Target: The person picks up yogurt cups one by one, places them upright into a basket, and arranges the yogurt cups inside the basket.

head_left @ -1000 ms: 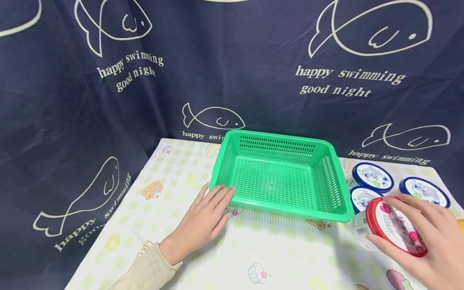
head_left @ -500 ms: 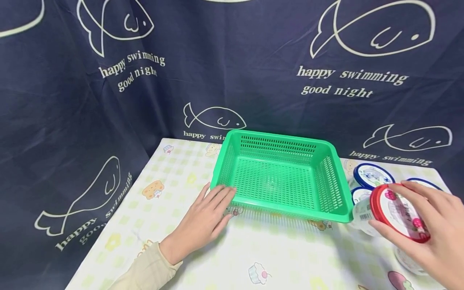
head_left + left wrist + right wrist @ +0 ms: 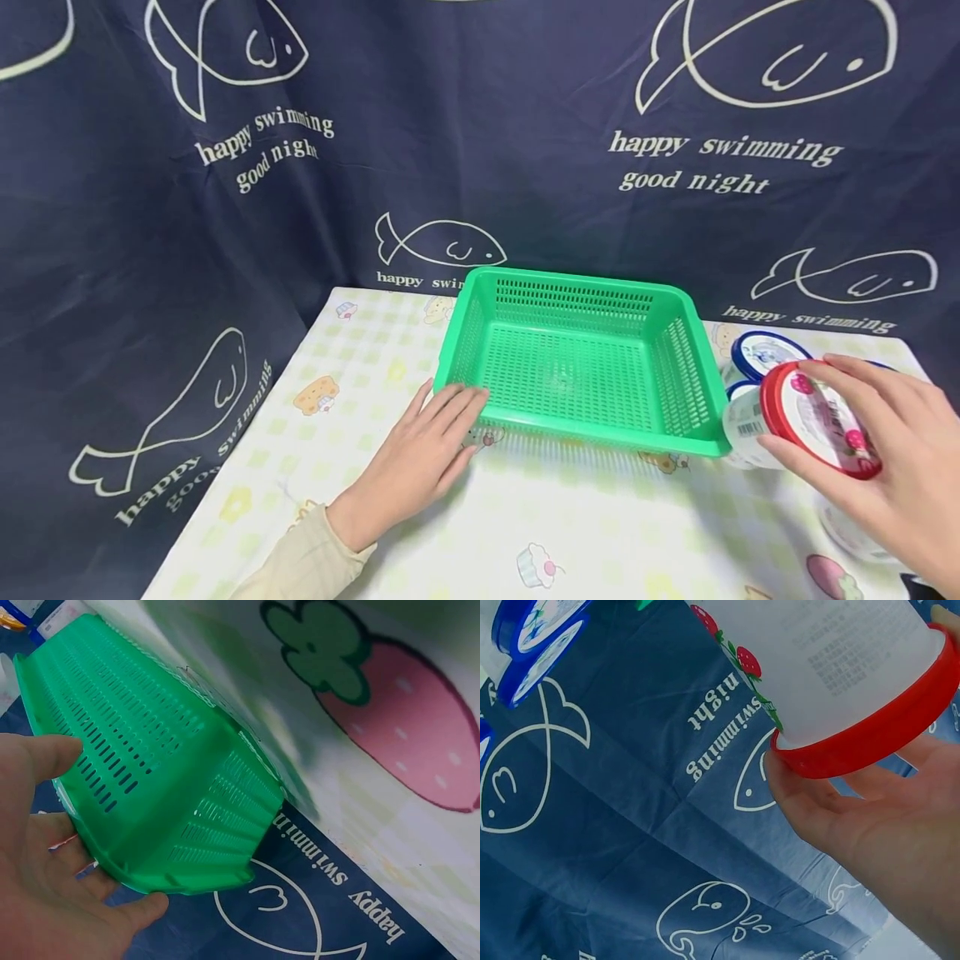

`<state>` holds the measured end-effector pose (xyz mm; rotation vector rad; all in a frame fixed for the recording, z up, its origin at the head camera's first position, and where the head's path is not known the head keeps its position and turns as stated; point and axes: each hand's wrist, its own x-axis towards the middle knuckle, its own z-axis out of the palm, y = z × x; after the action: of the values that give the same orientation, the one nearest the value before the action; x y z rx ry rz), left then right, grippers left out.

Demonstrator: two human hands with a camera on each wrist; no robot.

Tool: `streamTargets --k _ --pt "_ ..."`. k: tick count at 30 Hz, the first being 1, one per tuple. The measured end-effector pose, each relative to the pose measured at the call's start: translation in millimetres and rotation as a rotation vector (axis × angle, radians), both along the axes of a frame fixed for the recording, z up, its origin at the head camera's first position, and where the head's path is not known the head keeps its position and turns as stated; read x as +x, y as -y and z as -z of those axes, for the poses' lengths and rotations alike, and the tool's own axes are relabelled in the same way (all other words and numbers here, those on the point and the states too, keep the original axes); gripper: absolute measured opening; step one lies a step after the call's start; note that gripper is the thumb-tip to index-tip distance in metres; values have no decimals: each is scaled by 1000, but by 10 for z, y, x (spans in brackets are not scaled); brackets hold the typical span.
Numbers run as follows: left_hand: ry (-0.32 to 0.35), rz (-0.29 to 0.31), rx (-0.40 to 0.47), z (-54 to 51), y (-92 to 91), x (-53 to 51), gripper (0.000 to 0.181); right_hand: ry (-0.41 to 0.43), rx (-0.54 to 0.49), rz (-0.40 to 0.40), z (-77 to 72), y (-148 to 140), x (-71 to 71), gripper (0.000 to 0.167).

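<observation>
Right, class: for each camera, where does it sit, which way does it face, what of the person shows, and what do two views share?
Head: on the head, facing forward and down at the green basket and curtain; left grip, left sleeve and right grip show.
Left wrist: on that wrist, facing the green basket's corner; left grip shows.
Right wrist: on that wrist, facing the red-lidded tub; right grip shows.
Shared: head and right wrist show the red-lidded tub.

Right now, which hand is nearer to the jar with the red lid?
The right hand: it grips the red-lidded jar. The left hand is away from it, holding the near left corner of the green basket.
</observation>
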<state>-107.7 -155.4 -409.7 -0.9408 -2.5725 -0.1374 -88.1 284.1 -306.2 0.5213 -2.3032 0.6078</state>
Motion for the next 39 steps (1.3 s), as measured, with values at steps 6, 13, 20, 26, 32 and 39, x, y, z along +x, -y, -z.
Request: streamTargets --k 6,13,20,26,32,39 --pt "-10 11 8 7 -1 6 61 23 -3 3 -15 10 -22 91" --pt "-3 -10 -20 -15 19 -11 70 -7 -25 -74 20 143 -94 94" --pt "13 -10 -33 -30 0 -8 71 45 5 -79 9 213 -153 91" --pt "18 -19 -32 4 -2 1 72 26 24 -107 -14 280 -282 90" --pt "0 -8 -24 11 -9 -11 72 28 22 -119 -6 320 -357 92" --pt "-1 -12 -16 5 -12 1 73 32 38 -144 -19 358 -428 89"
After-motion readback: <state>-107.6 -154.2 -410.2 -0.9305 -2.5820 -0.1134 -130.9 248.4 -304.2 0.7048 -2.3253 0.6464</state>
